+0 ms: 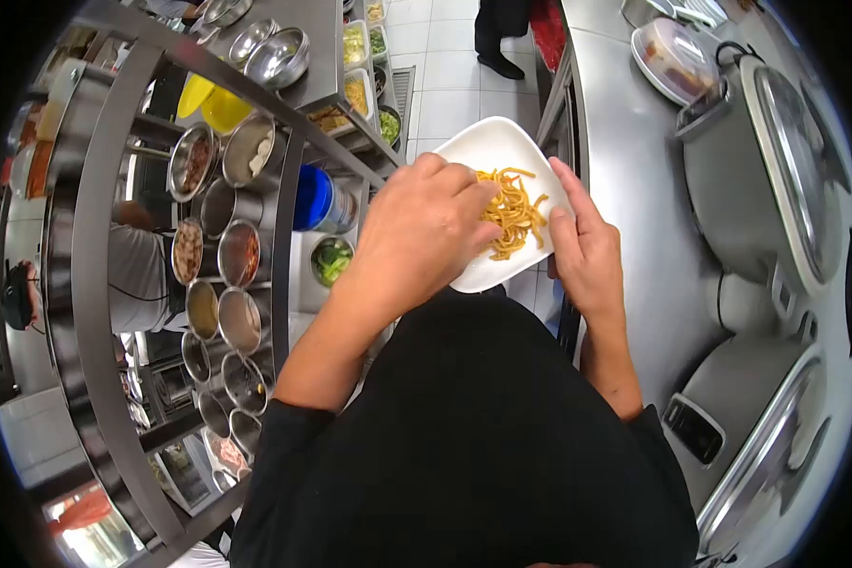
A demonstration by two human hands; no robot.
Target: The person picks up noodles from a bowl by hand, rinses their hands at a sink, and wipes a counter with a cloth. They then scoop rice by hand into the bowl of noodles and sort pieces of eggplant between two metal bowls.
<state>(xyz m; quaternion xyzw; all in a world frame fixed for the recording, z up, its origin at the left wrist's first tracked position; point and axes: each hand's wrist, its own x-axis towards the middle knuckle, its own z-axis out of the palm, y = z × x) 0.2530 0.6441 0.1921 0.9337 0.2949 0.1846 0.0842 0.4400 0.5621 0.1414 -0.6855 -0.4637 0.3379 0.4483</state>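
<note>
A white square dish (488,142) with rounded corners is held in front of my black-clothed body. On it lies a small pile of yellow-brown noodles (513,213), short and crisp-looking. My left hand (431,222) reaches over the dish from the left, its thumb and fingers closing on the noodles' near side; the fingertips are partly hidden. With my right hand (585,241) I grip the dish's right edge, thumb on the rim and the other fingers along the side and beneath.
At left, a metal rack (95,284) holds several steel pots of ingredients (239,254). A blue-lidded tub (314,199) and a bowl of green vegetables (331,260) stand beside it. Along the right, a steel counter (639,246) carries large grey cookers (743,180). Another person's leg (490,33) shows ahead.
</note>
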